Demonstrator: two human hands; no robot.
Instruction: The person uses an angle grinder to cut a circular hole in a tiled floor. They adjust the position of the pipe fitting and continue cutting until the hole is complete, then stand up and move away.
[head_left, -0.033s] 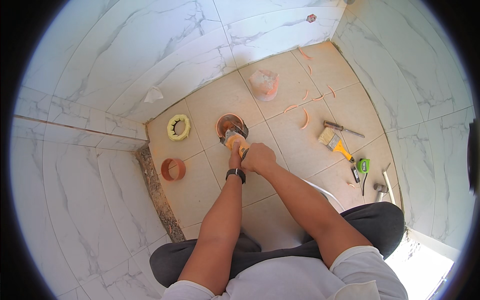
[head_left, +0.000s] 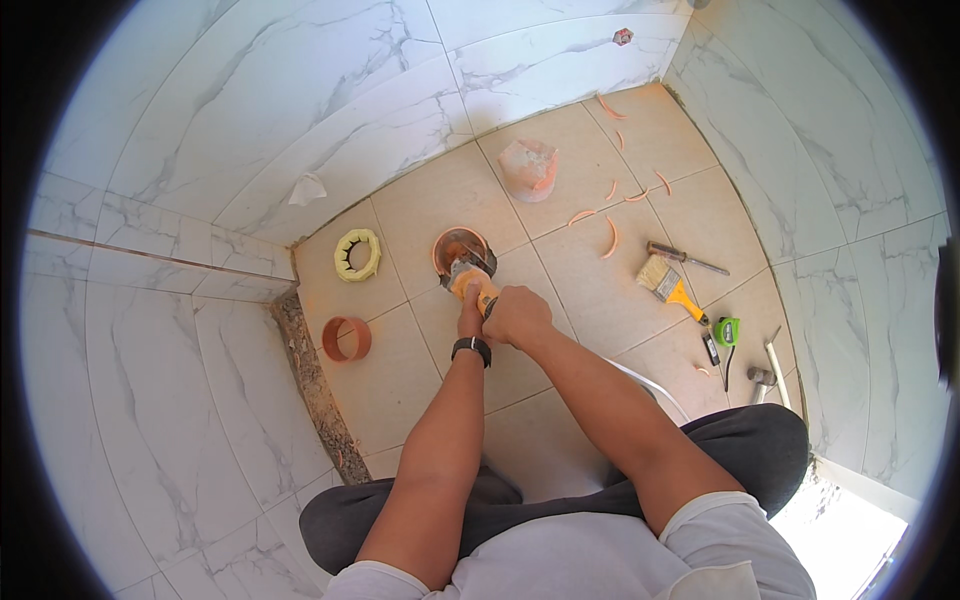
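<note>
Item: yellow-bodied power tool [head_left: 470, 278] held with both hands at the round floor opening [head_left: 460, 248] in the tiled bathroom floor [head_left: 590, 290].

Right hand [head_left: 515, 315] closed around the tool's rear; left hand [head_left: 470, 318], with a dark wristband, gripping beside it. Orange curved offcuts [head_left: 608, 238] lie near the opening, so cutting looks well under way, not finished. Yellow ring [head_left: 357, 254] and orange pipe ring [head_left: 346, 338] lie unfitted to the left; orange cup-like fitting [head_left: 527, 168] beyond; brush [head_left: 668, 284], tape measure [head_left: 727, 331] and hammer [head_left: 763, 377] at the right.

We look straight down from head height through one fisheye view onto our hands [head_left: 505, 312] and the tiled floor [head_left: 600, 300].
</note>
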